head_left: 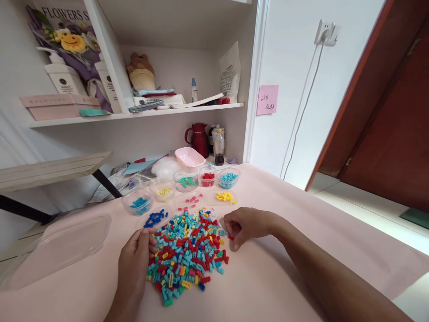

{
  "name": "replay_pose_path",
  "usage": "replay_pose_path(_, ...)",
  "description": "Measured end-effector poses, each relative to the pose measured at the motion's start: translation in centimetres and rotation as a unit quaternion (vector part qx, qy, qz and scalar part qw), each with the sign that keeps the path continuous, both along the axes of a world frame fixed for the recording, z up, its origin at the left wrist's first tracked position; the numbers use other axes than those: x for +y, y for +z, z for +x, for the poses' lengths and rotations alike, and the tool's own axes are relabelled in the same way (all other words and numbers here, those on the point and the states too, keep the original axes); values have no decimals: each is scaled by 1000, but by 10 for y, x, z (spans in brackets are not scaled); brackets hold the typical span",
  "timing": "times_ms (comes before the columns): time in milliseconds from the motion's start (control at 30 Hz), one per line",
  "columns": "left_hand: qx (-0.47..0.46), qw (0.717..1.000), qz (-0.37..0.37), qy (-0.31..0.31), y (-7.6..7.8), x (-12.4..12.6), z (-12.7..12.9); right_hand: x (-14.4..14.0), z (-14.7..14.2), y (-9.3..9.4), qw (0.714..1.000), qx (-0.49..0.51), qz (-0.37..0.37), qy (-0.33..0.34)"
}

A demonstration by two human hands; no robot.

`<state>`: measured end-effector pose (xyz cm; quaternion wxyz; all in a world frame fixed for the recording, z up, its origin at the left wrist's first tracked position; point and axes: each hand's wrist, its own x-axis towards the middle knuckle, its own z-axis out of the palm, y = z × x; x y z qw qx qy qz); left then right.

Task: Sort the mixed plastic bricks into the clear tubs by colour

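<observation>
A mixed heap of small toy bricks (pixel 187 246), mostly light blue and red with some yellow, green and dark blue, lies between my hands. My right hand (pixel 250 225) is at the heap's right edge, its thumb and fingers closed round a small red brick (pixel 230 238) that shows at the fingertips. Along the left edge rests my left hand (pixel 136 252), fingers curled and thumb against them; whatever they may hold is hidden. Just beyond it, dark blue bricks (pixel 156 218) sit in a shallow clear tray.
Clear tubs behind the heap hold blue (pixel 140 204), pale yellow (pixel 163 192), green (pixel 187 181), red (pixel 208 178), light blue (pixel 229 179), pink (pixel 191 201) and yellow bricks (pixel 224 197). A clear lid (pixel 63 250) lies left. Behind stand a pink basin (pixel 189 157), red jug (pixel 199 139) and bottle (pixel 219 147).
</observation>
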<state>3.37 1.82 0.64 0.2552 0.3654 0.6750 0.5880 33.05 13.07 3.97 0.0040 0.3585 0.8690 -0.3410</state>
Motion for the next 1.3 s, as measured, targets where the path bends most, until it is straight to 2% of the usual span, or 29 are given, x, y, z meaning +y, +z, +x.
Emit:
replay_pose_path(433,14,1000,-10,-7,2,-1,4,-3,-10,-3,999,3,28,-35)
replay_pose_path(1300,12,1000,-5,-11,2,-3,4,-17,-20,7,995,-27,98,-20)
